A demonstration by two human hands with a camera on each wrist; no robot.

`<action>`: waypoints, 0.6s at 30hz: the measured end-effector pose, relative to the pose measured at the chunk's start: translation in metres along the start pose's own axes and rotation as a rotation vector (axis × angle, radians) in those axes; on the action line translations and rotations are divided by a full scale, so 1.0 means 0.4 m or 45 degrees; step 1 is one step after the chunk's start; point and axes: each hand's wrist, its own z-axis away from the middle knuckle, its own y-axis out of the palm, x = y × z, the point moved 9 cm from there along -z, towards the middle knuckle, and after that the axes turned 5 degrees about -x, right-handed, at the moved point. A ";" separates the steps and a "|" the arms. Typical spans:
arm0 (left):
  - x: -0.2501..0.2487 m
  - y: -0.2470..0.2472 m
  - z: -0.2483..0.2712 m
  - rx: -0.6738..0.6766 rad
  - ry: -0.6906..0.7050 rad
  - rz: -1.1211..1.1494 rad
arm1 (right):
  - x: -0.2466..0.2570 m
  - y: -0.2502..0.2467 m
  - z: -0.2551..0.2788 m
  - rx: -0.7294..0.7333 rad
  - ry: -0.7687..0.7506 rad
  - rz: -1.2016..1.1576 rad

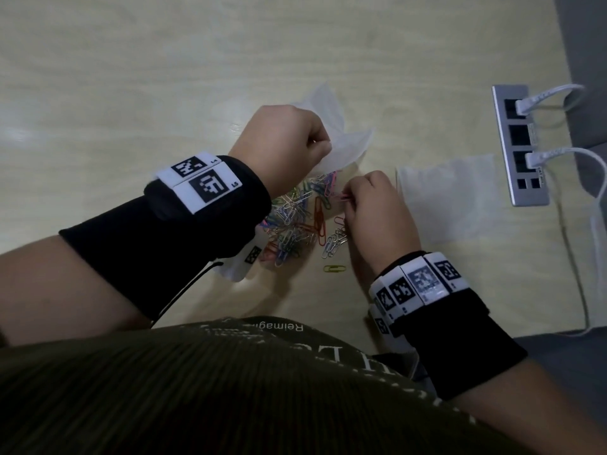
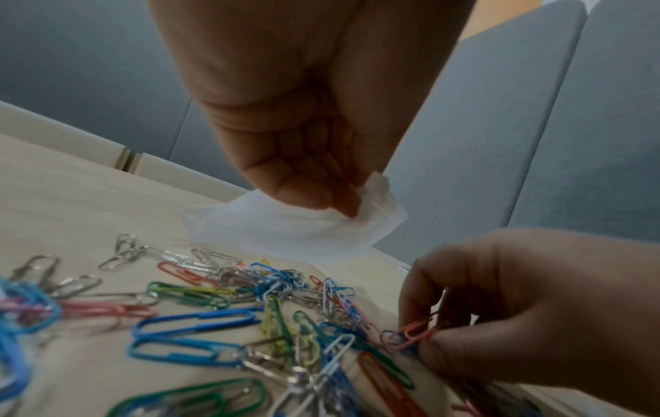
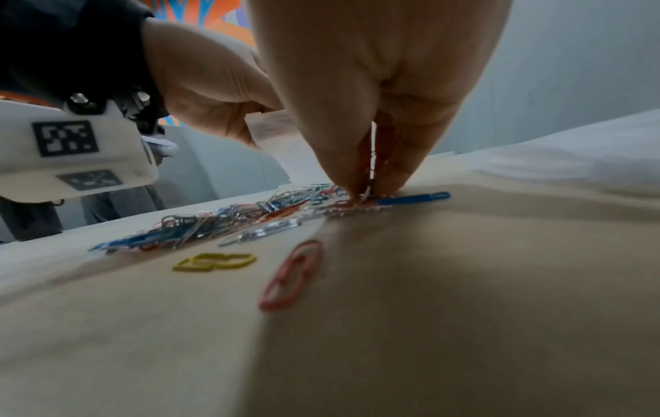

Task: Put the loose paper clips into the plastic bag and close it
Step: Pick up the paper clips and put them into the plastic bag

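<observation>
Holding bag point(image 1: 341, 139) by one edge, lifted off counter point(image 1: 131, 77): left hand point(image 1: 285, 136), fingers point(image 2: 303, 194) curled and pinching the white plastic. Bag mouth hanging toward clip pile; open or sealed, cannot tell from these views.

Pinching a few clips at the pile's near-right edge: right hand point(image 1: 371, 208), fingers point(image 3: 393, 172) closed on a pink clip point(image 2: 416, 335), tips down at the counter.

Lying loose on counter, between the two hands and under the left wrist: clip pile point(image 1: 295, 221), mixed colours, blue, green, pink, red, silver, many tangled. Sitting apart, nearer the body: yellow clip point(image 1: 335, 268); also one red clip point(image 3: 291, 275) beside it in the right wrist view.

Lying flat to the right, near socket strip point(image 1: 519, 146) with white cables point(image 1: 558, 152) plugged in: second pale sheet or bag point(image 1: 450, 195), untouched.

Judging progress: early. No clips visibly inside bag; nearly the whole pile remaining outside. Remaining: transferring pile and strays, then closing bag.
</observation>
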 end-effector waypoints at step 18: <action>-0.006 0.027 0.018 0.040 -0.050 0.025 | -0.039 -0.058 0.024 -0.002 0.868 -1.934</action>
